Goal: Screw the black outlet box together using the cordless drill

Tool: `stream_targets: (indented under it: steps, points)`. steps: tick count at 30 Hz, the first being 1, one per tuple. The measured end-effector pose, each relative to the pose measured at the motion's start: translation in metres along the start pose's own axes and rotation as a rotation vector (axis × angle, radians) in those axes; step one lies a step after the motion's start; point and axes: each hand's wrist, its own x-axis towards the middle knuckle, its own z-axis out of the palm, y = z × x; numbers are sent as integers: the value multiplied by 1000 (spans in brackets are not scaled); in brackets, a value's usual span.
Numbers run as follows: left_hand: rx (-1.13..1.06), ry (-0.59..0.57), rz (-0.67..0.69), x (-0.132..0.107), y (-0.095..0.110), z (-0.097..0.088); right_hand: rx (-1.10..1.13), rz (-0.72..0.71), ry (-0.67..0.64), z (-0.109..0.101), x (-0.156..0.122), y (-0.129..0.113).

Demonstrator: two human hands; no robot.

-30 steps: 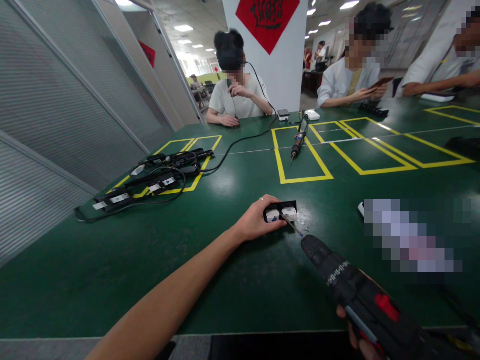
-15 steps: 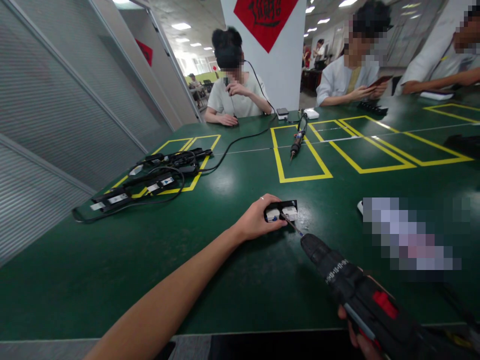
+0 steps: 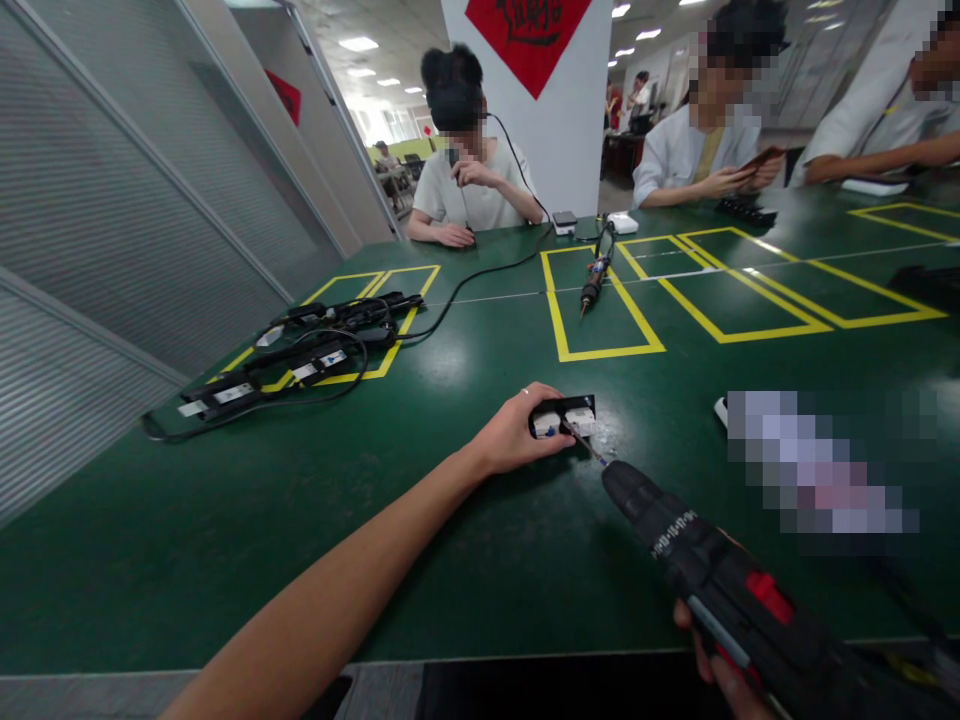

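Observation:
My left hand (image 3: 517,432) grips a small black housing with white inserts (image 3: 579,420) and holds it on the green table. Thumb and fingers close around its left end. My right hand (image 3: 720,655), mostly hidden under the tool, is wrapped round a black and red cordless drill (image 3: 697,560). The drill points up and to the left. Its long thin bit (image 3: 589,445) reaches the middle of the housing, between the two white inserts. Whether the tip sits in a screw is too small to tell.
Black modules with cables (image 3: 315,350) lie at the left in a yellow taped area. A dark electric screwdriver (image 3: 594,285) rests farther back. A blurred, pixelated object (image 3: 810,465) lies right of the drill. A person (image 3: 472,185) sits across the table, others at the right.
Almost nothing differs. The whole view has shifted very slightly, while both hands, the drill and the housing keep the same arrangement.

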Motion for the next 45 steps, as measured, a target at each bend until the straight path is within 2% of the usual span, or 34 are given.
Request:
stream_targets:
  steps: [5,11,13,19,23,25,30,39,45]
  points:
    - [0,-4,-13,1,0,1,23,14,19,1,5,15]
    - [12,-2,-4,1,0,0,-40,-19,162,3,-8,20]
    - [16,-3,-5,1,0,0,-26,-10,132,4,-9,24]
    - [14,-10,-14,1,0,0,143,60,-76,-4,2,27]
    - [13,-20,-15,1,2,-1,248,127,-92,-9,8,24]
    - [14,-14,-14,1,3,-1,258,135,-98,-9,10,25]
    - [23,-17,-12,1,2,-1,212,156,-229,-11,12,33]
    - [14,-17,-22,1,2,0,270,217,-250,-12,8,35]
    - [16,-29,-28,1,4,-2,229,197,-227,-11,9,37]
